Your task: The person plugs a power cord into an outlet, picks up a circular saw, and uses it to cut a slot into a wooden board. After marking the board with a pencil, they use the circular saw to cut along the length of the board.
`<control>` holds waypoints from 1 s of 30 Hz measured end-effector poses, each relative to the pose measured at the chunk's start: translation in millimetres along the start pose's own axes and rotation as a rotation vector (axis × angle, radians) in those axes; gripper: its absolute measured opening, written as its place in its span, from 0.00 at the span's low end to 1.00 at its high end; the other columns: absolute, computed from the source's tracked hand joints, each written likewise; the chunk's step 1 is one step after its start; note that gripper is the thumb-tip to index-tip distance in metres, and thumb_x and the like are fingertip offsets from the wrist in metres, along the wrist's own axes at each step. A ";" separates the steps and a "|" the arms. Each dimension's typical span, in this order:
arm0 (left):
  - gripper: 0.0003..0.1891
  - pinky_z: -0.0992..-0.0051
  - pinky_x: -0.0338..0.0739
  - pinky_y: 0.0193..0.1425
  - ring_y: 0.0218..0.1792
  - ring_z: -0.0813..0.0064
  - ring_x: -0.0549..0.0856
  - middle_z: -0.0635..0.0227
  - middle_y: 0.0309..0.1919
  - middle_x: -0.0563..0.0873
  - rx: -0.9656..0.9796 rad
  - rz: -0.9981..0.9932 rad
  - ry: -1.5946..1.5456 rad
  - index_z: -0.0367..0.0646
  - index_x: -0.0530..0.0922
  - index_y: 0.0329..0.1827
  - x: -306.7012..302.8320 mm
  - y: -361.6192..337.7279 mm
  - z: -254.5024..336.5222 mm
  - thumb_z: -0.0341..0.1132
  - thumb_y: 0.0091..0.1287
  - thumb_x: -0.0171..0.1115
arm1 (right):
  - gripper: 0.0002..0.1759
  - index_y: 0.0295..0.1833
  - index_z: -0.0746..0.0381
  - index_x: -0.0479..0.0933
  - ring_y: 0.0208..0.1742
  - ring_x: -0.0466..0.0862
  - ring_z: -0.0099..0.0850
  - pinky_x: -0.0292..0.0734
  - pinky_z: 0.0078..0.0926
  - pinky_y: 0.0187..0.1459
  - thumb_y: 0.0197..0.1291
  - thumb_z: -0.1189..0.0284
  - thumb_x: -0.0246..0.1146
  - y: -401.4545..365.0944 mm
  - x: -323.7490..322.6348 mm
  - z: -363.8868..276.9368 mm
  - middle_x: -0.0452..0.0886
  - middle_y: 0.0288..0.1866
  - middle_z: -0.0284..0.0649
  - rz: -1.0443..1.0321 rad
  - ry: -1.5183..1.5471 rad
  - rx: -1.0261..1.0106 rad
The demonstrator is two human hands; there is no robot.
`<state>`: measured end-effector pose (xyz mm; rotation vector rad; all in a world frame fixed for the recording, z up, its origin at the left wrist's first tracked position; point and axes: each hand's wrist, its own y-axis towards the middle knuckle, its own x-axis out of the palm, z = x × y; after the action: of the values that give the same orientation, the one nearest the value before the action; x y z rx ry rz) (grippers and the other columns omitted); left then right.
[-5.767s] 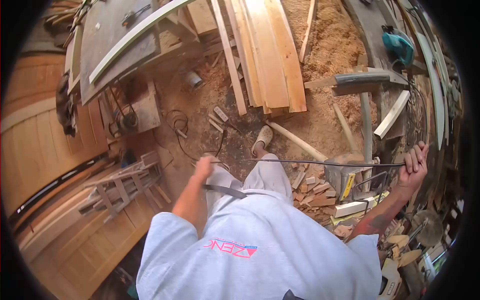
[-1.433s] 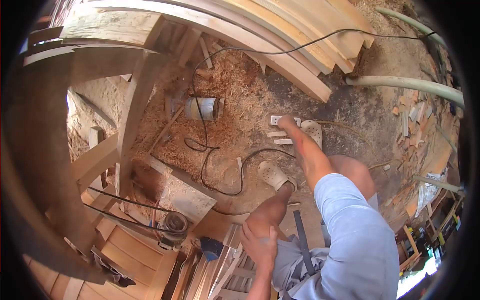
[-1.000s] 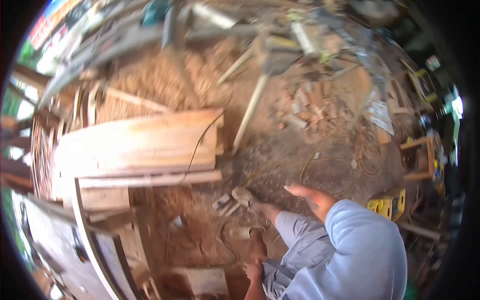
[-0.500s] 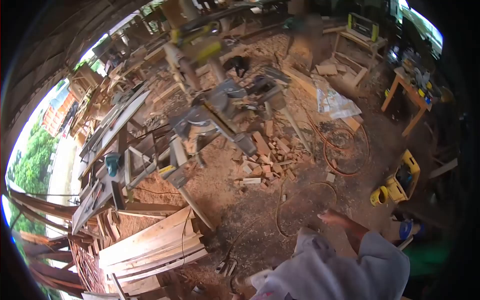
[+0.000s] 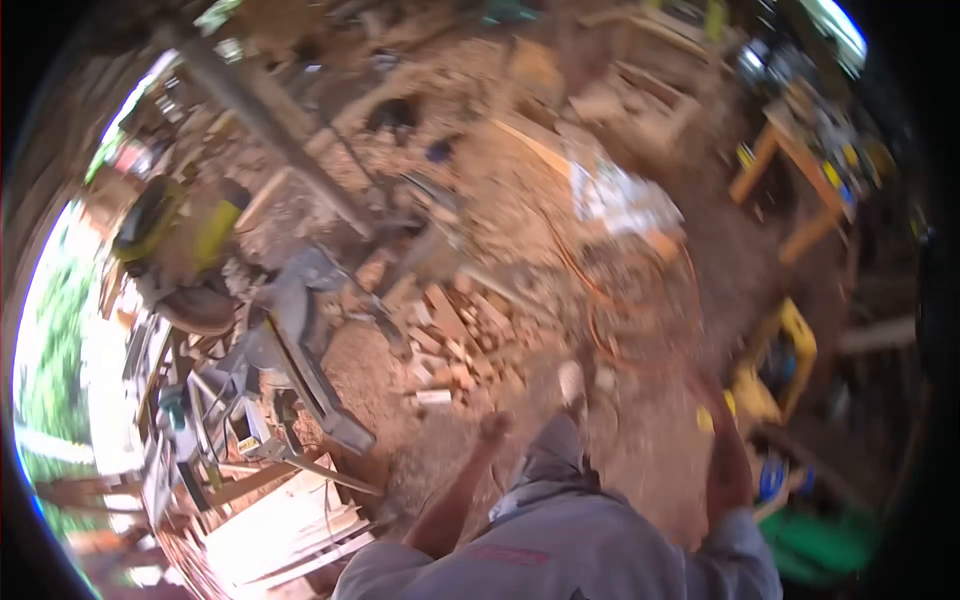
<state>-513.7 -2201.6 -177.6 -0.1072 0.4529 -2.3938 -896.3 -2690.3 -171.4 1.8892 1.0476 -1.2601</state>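
Note:
My left hand (image 5: 492, 428) hangs low in front of me, just below a heap of wood offcuts (image 5: 465, 335) on the floor. On the other side, my right hand (image 5: 706, 388) is out at my side, near a yellow crate (image 5: 790, 345) and an orange hose (image 5: 592, 325). Both hands are smeared by motion, so their fingers do not show clearly. I can make out nothing held in either one. My shoe (image 5: 571, 382) points forward between them, beside the offcuts.
A saw on a stand (image 5: 315, 385) is to the left, with pale boards (image 5: 275, 525) stacked below it. Ahead lies a white plastic sheet (image 5: 620, 195). A wooden table (image 5: 768, 160) carrying clutter stands at the right. Sawdust covers much of the floor.
My view has turned and moved forward; the offcuts, hose and saw have shifted left in it. My left arm has swung into view, and my right hand appears farther right. A shoe now shows.

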 end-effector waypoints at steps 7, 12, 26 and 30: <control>0.11 0.71 0.79 0.47 0.40 0.71 0.84 0.61 0.38 0.87 0.206 0.188 0.124 0.36 0.82 0.49 86.2 141.4 186.1 0.35 0.77 0.58 | 0.13 0.53 0.61 0.78 0.34 0.80 0.31 0.77 0.34 0.35 0.73 0.64 0.60 -11.1 -63.0 -8.5 0.80 0.37 0.36 -0.031 0.837 1.409; 0.12 0.72 0.81 0.47 0.43 0.73 0.88 0.58 0.42 0.89 0.224 0.276 0.158 0.36 0.80 0.57 61.1 212.0 295.8 0.32 0.76 0.59 | 0.13 0.51 0.61 0.79 0.31 0.79 0.30 0.76 0.34 0.32 0.73 0.64 0.59 116.1 -63.3 -0.9 0.79 0.34 0.36 -0.137 0.892 1.416; 0.20 0.71 0.81 0.60 0.54 0.70 0.87 0.58 0.54 0.87 0.212 0.593 -0.112 0.32 0.77 0.65 8.8 437.6 473.8 0.38 0.79 0.59 | 0.13 0.47 0.62 0.80 0.23 0.77 0.29 0.74 0.34 0.25 0.72 0.64 0.58 646.2 -89.6 218.4 0.78 0.27 0.35 -0.181 0.685 0.826; 0.18 0.74 0.79 0.61 0.54 0.73 0.86 0.59 0.53 0.87 0.212 0.652 -0.171 0.32 0.78 0.63 -1.3 449.2 504.1 0.36 0.79 0.59 | 0.13 0.46 0.62 0.81 0.21 0.77 0.28 0.73 0.34 0.23 0.71 0.64 0.58 868.9 -95.8 195.0 0.78 0.25 0.35 -0.091 0.652 0.577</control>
<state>-135.3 -2663.8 137.0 -0.0565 0.1194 -1.7577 -245.9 -3300.2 -87.0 2.8487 1.1700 -1.0854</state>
